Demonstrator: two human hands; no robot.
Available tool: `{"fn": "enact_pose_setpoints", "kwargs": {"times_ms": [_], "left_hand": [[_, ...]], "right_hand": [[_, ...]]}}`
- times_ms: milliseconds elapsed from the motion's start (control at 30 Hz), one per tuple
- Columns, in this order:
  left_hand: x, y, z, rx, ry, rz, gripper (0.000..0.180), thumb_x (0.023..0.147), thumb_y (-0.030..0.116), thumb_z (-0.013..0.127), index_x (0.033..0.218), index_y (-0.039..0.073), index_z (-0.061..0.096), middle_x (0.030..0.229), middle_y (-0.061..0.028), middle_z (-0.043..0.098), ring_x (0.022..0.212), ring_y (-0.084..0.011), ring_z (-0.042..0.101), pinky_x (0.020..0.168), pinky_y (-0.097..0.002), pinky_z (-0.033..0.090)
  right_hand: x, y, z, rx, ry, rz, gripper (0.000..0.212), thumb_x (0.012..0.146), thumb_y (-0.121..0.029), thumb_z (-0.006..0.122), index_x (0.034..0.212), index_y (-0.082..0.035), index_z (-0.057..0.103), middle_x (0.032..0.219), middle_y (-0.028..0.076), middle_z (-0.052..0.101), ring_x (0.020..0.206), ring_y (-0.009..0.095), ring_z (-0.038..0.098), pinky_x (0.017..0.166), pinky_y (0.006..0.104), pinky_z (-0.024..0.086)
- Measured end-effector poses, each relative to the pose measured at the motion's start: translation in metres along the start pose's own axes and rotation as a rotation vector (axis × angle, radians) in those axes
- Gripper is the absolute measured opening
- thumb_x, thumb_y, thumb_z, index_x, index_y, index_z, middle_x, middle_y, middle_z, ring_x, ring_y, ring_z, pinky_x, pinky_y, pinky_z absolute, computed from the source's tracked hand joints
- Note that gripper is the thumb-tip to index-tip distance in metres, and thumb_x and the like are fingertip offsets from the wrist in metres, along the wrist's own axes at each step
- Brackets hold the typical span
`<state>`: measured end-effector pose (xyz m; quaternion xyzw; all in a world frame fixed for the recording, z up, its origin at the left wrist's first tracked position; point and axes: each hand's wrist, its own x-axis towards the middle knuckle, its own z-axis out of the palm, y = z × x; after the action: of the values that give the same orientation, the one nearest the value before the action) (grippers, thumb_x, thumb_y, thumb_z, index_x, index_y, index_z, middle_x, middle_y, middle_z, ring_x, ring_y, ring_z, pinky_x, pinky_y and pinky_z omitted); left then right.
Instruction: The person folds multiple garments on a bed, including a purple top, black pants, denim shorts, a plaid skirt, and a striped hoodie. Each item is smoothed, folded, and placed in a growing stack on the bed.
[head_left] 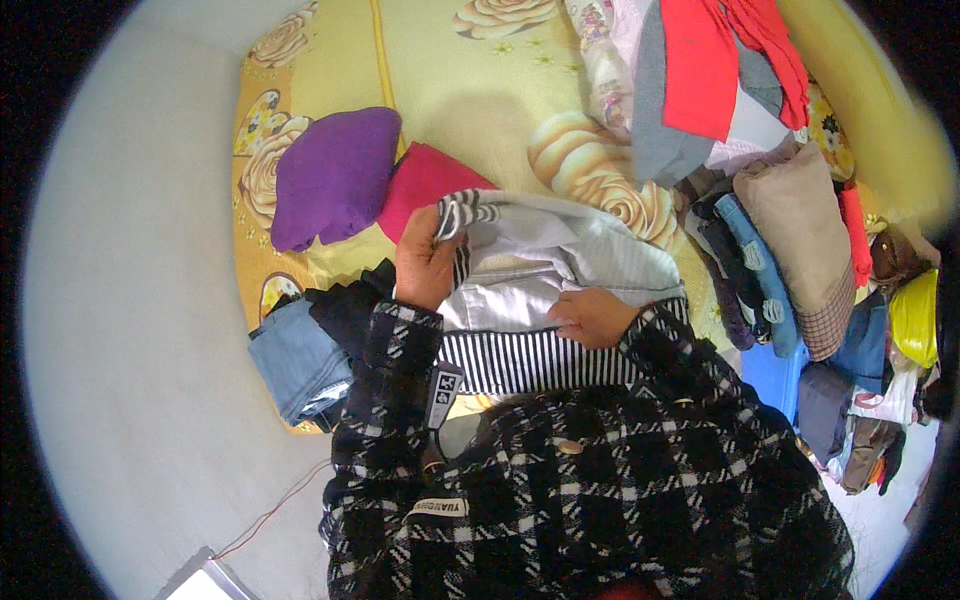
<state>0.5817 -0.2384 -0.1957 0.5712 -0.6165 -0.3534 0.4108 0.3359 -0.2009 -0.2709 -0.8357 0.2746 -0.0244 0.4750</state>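
Observation:
A garment (600,250) with a pale grey-white inside and black-and-white stripes lies spread in front of me on the bed. My left hand (425,262) is closed around its striped upper left corner, which is bunched up and lifted. Along the near striped band, my right hand (592,317) is closed with its fingers on the cloth at the band's upper border. I cannot tell what kind of garment this is. Just beyond my left hand lies a folded crimson cloth (430,190), partly behind the garment.
On the yellow flowered bedspread (470,90), a folded purple cloth (340,180) lies at left, with folded jeans (300,360) and black clothing (350,310) nearer me. To the right are a red garment (700,80), a beige folded piece (790,220) and a yellow bag (912,318).

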Motion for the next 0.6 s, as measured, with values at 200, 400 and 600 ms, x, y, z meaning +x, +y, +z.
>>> {"fn": "enact_pose_setpoints", "kwargs": {"times_ms": [200, 400, 600], "left_hand": [[0.035, 0.037, 0.008, 0.500, -0.012, 0.416, 0.034, 0.063, -0.001, 0.055, 0.097, 0.006, 0.055, 0.084, -0.0133, 0.056, 0.080, -0.0335, 0.053, 0.070, -0.0388, 0.043], [0.050, 0.042, 0.020, 0.642, 0.065, 0.356, 0.027, 0.067, 0.003, 0.056, 0.093, 0.009, 0.054, 0.077, -0.0116, 0.053, 0.075, -0.0330, 0.053, 0.062, -0.0413, 0.044], [0.059, 0.029, 0.015, 0.636, 0.107, 0.323, 0.030, 0.068, 0.003, 0.057, 0.097, 0.010, 0.055, 0.083, -0.0109, 0.055, 0.079, -0.0318, 0.055, 0.064, -0.0400, 0.046]], "right_hand": [[0.034, 0.035, -0.021, 0.105, 0.161, -0.119, 0.038, 0.076, -0.021, 0.053, 0.112, -0.008, 0.052, 0.092, 0.017, 0.057, 0.085, 0.030, 0.056, 0.075, 0.0405, 0.045], [0.042, 0.057, -0.087, 0.089, 0.323, 0.068, 0.025, 0.069, -0.017, 0.062, 0.090, -0.005, 0.055, 0.079, 0.009, 0.058, 0.073, 0.024, 0.057, 0.061, 0.0358, 0.045], [0.025, 0.075, -0.065, -0.009, 0.768, 0.098, 0.038, 0.061, -0.014, 0.074, 0.091, -0.003, 0.053, 0.073, 0.008, 0.048, 0.061, 0.019, 0.050, 0.055, 0.0297, 0.042]]}}
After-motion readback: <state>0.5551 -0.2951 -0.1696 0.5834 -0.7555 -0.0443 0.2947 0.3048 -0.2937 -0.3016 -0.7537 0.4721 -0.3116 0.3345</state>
